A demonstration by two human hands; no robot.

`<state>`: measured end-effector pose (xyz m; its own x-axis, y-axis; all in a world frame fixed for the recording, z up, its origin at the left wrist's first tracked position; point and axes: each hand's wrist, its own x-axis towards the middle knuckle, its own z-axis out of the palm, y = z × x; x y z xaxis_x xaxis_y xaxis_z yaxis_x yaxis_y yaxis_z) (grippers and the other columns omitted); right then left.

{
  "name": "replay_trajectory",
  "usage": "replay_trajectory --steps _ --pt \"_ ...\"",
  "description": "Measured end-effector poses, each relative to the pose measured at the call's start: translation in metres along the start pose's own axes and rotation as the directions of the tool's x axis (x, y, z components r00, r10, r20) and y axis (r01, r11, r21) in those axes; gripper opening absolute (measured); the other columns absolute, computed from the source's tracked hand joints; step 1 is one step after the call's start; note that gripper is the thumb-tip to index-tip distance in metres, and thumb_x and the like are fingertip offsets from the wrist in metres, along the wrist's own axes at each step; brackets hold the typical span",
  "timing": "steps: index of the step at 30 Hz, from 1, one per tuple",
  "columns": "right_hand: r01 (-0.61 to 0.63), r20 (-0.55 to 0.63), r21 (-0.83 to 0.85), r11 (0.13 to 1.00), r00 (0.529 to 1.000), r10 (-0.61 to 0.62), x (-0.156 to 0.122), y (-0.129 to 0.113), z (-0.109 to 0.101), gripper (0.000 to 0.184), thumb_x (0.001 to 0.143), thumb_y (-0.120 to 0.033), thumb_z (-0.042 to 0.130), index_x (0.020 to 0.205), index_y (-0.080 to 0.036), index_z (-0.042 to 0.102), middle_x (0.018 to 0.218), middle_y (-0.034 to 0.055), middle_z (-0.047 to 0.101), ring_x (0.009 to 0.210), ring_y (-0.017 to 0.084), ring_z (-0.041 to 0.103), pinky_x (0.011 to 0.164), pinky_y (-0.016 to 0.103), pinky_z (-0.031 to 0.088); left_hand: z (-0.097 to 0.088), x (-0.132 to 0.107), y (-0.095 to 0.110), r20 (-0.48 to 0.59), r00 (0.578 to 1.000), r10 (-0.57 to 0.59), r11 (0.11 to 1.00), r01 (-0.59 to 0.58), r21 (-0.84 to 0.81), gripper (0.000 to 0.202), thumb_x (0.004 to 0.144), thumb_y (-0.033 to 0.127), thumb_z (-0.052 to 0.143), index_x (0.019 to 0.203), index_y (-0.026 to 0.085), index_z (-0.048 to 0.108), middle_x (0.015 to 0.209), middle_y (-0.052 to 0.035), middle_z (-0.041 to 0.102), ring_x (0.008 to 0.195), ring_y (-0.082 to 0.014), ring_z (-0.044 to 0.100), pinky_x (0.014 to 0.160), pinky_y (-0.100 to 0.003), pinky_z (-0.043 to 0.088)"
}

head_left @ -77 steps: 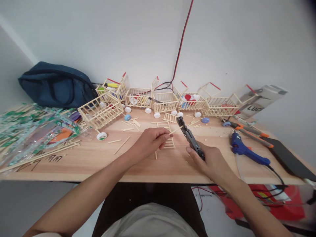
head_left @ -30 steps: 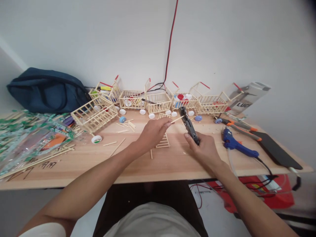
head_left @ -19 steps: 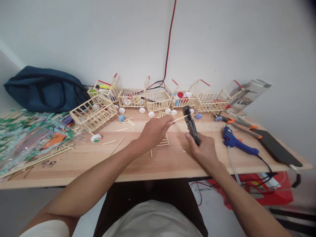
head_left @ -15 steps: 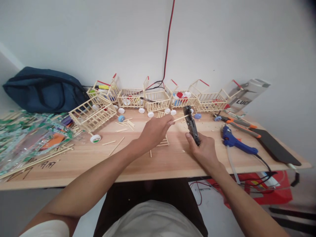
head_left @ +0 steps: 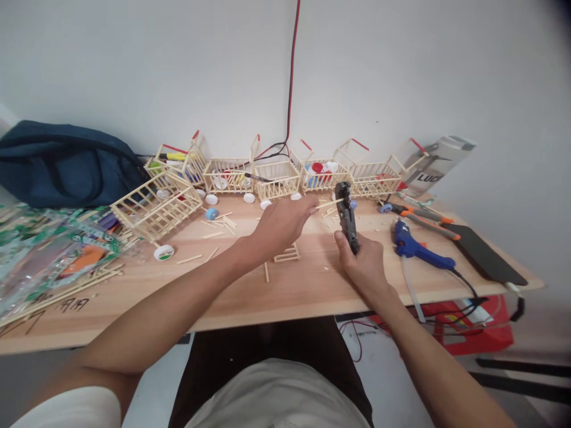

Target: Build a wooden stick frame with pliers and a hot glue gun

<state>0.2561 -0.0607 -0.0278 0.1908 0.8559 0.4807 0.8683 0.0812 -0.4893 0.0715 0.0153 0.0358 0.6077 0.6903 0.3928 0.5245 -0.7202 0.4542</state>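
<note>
Between the fingertips of my left hand (head_left: 285, 224) is a thin wooden stick (head_left: 328, 204), pointing right. Its far end meets the jaws of a dark pair of pliers (head_left: 347, 217), which my right hand (head_left: 366, 261) grips by the handles, head up. Whether the jaws press on the stick I cannot tell. Under my left hand a small ladder-like frame of sticks (head_left: 288, 254) lies on the table, partly covered. Beside it lies a loose stick (head_left: 266, 272).
Miniature stick carts with red handles, such as one tilted cart (head_left: 158, 205), line the back of the wooden table (head_left: 223, 309). A blue glue gun (head_left: 419, 246), orange-handled pliers (head_left: 423, 215) and a black slab (head_left: 484, 252) lie right. Plastic packets (head_left: 49, 249) and a blue bag (head_left: 71, 166) are left.
The view has shifted slightly, so the table things sit further left. The stick's end has come to the plier jaws, and the pliers stand more upright. Both hands keep their holds.
</note>
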Motion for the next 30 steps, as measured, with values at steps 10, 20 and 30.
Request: replay_trajectory --steps 10,20,30 --pt "-0.041 0.106 0.036 0.999 0.994 0.037 0.006 -0.008 -0.004 0.046 0.090 -0.054 0.040 0.063 -0.018 0.051 0.054 0.0012 0.053 0.052 0.014 0.048 0.052 0.026 0.031 -0.006 -0.003 -0.005 -0.022 0.999 0.029 0.999 -0.029 0.013 0.027 0.095 0.032 0.037 0.103 0.021 0.060 0.090 -0.0063 0.067 0.089 -0.0209 0.062 0.073 -0.026 0.041" --pt "-0.022 0.123 0.092 0.996 0.992 0.010 0.016 -0.014 0.004 0.049 0.088 -0.057 0.043 0.058 -0.019 0.041 0.051 -0.0026 0.043 0.051 0.011 0.041 0.051 0.024 0.026 -0.015 -0.009 -0.017 -0.031 1.000 -0.004 0.999 0.006 0.052 0.031 0.095 0.032 0.033 0.103 0.020 0.060 0.091 -0.0068 0.068 0.088 -0.0215 0.062 0.074 -0.028 0.042" --pt "-0.022 0.024 0.188 0.982 1.000 0.018 0.016 -0.012 0.013 0.049 0.088 -0.053 0.046 0.054 -0.018 0.043 0.047 -0.0023 0.042 0.049 0.011 0.042 0.049 0.024 0.028 -0.016 -0.009 -0.017 -0.050 0.998 -0.041 0.986 0.048 0.157 0.031 0.096 0.030 0.032 0.106 0.020 0.059 0.089 -0.0069 0.067 0.082 -0.0210 0.062 0.069 -0.028 0.041"
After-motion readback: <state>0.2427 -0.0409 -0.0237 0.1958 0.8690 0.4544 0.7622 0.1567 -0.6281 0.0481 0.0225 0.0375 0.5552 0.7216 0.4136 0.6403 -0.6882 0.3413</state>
